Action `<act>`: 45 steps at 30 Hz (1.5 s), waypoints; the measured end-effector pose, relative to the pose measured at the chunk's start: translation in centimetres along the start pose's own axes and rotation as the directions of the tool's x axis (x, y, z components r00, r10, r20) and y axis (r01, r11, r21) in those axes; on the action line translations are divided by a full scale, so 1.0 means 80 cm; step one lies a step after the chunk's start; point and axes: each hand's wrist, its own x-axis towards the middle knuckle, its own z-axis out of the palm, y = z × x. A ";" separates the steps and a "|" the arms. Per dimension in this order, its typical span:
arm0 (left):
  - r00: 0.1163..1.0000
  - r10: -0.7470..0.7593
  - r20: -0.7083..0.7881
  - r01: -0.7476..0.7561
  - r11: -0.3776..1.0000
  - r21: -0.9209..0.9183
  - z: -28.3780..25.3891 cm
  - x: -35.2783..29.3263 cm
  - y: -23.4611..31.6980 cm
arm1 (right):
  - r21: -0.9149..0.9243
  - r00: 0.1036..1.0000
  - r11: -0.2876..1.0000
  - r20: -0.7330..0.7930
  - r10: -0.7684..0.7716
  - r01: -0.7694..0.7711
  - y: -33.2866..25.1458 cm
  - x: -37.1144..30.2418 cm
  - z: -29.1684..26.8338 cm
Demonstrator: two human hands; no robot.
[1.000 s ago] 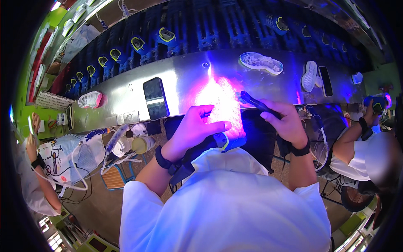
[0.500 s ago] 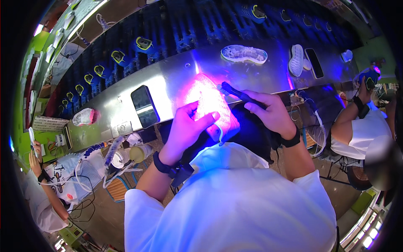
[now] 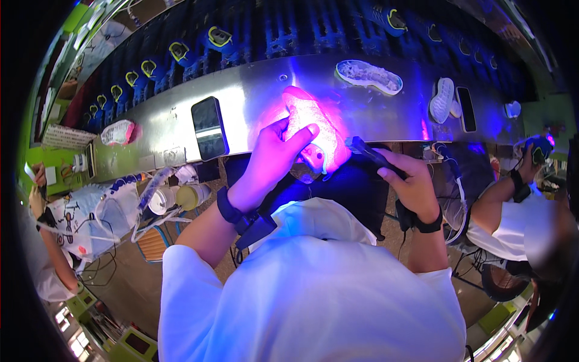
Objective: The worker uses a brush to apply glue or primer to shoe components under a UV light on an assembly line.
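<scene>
My left hand (image 3: 274, 151) is closed around a shoe (image 3: 316, 123), thumb on top, over the near edge of the metal bench. A strong pink-violet light washes out much of the shoe's surface. The shoe's toe end points away and its heel end is toward me. In my right hand (image 3: 413, 184) is a dark-handled brush (image 3: 380, 160), gripped between thumb and fingers. Its bristle end is beside the heel end of the shoe; whether they touch, I cannot tell. Beyond the shoe, a pale shoe sole (image 3: 369, 76) lies on the bench.
A conveyor (image 3: 313, 36) carrying several blue shoes runs behind the metal bench (image 3: 247, 90). On the bench are a phone (image 3: 209, 128), another phone (image 3: 465, 108), white soles (image 3: 442, 99) and a pink-edged shoe piece (image 3: 117, 132). Plastic cups (image 3: 193, 196) stand at left. People work on both sides.
My left hand has tilted the shoe, its heel end swinging right. The brush has moved from the shoe's upper side down toward the heel end. The whole view has shifted slightly.
</scene>
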 end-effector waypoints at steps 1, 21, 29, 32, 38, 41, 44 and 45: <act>0.996 -0.086 0.011 0.087 0.995 -0.042 0.000 -0.002 0.006 | -0.041 0.998 0.998 -0.034 -0.055 0.054 -0.002 0.001 0.002; 0.805 -0.289 0.517 0.590 0.303 -0.749 -0.039 -0.025 -0.017 | -0.439 0.976 0.872 0.091 -0.196 0.216 -0.089 0.062 -0.007; 0.630 -0.298 0.717 0.730 -0.088 -0.678 -0.032 -0.017 -0.023 | -0.250 0.960 0.928 0.013 -0.281 0.275 -0.049 0.069 0.004; 0.563 -0.295 0.772 0.773 -0.142 -0.618 -0.031 -0.017 -0.018 | -0.240 0.957 0.929 -0.003 -0.291 0.282 -0.038 0.065 0.014; 0.689 -0.336 0.643 0.718 0.189 -0.670 -0.013 -0.019 0.010 | -0.241 0.955 0.934 -0.071 -0.288 0.264 0.021 0.038 0.028; 0.927 -0.264 0.265 0.374 0.628 -0.683 0.001 -0.004 -0.005 | -0.170 0.949 0.959 -0.184 -0.258 0.228 0.030 0.043 0.025; 0.981 0.001 0.192 0.074 0.922 -0.381 -0.001 0.007 0.020 | 0.054 0.983 0.998 -0.181 0.035 -0.026 0.022 0.048 0.005; 0.960 0.256 0.113 -0.246 0.965 -0.088 0.002 0.012 0.023 | 0.101 0.974 0.995 -0.222 0.042 -0.020 0.023 0.047 0.001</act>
